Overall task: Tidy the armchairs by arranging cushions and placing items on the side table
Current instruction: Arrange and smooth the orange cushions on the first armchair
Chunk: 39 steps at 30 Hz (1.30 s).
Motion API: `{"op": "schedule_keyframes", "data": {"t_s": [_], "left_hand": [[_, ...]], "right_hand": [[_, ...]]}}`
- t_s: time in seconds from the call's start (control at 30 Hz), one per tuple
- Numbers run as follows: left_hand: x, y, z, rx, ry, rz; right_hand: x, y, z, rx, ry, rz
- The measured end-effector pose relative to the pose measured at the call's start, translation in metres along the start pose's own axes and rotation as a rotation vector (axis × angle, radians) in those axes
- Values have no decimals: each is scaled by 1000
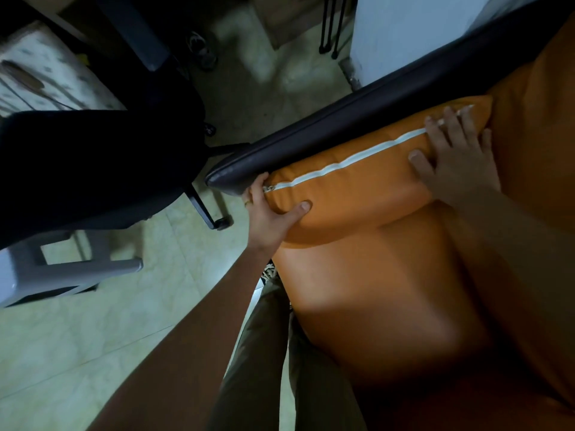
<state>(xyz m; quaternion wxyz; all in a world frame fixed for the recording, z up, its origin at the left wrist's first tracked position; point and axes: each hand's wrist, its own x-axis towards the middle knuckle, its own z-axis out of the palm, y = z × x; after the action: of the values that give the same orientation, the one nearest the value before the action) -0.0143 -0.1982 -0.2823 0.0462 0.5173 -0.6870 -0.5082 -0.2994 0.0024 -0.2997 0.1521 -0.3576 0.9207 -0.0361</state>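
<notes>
From the head view, a pale tiled floor (93, 337) is spreading out on the left, with a black office chair (93, 163) standing on it and a grey plastic stool (46, 269) sitting just below that chair in the frame. A patterned cloth (40, 73) is showing at the upper left, and a white wall (420, 32) is rising at the upper right behind the armchair. The orange armchair seat (373, 290) is filling the right half of the picture, and its dark armrest (357, 119) is running diagonally from the middle up towards the right corner. An orange cushion (351, 194) is lying along the inner side of that armrest, touching it, with its white zipper (342, 163) facing up. The left hand (270, 213) is gripping the cushion's near end just below the armrest's tip: its thumb (298, 209) is pressing down on the orange face, while the fingers are wrapping round the end and mostly hiding behind it; a ring (246, 203) is showing on one finger. The right hand (457, 160) is lying spread and fairly flat on the cushion's far end, fingers reaching over the top edge beside the orange backrest (535, 119) and thumb resting on the face below the zipper. The cushion is stretching between the two hands, one at each end.
</notes>
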Motion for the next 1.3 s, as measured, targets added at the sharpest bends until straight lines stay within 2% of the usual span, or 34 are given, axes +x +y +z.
{"op": "schedule_keyframes", "data": {"t_s": [0.1, 0.23, 0.3, 0.4, 0.47, 0.57, 0.63, 0.7, 0.8, 0.93, 1.1, 1.2, 1.3], "left_hand": [[2, 0, -6, 47, -38, -7], [8, 3, -19, 225, -81, -47], [10, 8, -21, 448, -84, -77], [5, 20, -22, 972, -44, -47], [0, 28, -21, 1090, -5, 14], [-8, 34, -11, 1029, 9, 260], [-6, 37, 2, 978, -68, 407], [5, 36, 12, 992, -158, 457], [25, 28, 11, 1087, -223, 515], [30, 13, -17, 1087, -188, 475], [13, -8, -75, 1025, -262, 271], [1, -19, -95, 988, -228, 221], [-13, -27, -92, 949, -141, 273]], "right_hand": [[2, -5, -3, -2, -26, 14], [1, -42, 3, 2, 0, 107], [-1, -70, 10, 23, -7, 36], [-7, -110, 23, 31, -11, -178], [-11, -124, 29, 26, -17, -268], [-14, -120, 31, 16, 27, -320], [-14, -111, 30, -10, 53, -365], [-11, -98, 30, -13, 55, -382], [-2, -73, 26, -43, 61, -315], [7, -36, 14, -113, 14, -263], [9, -11, -5, -131, -6, -95], [1, -24, -3, -47, 9, 48], [-25, -48, 12, 135, 67, 199]]}}
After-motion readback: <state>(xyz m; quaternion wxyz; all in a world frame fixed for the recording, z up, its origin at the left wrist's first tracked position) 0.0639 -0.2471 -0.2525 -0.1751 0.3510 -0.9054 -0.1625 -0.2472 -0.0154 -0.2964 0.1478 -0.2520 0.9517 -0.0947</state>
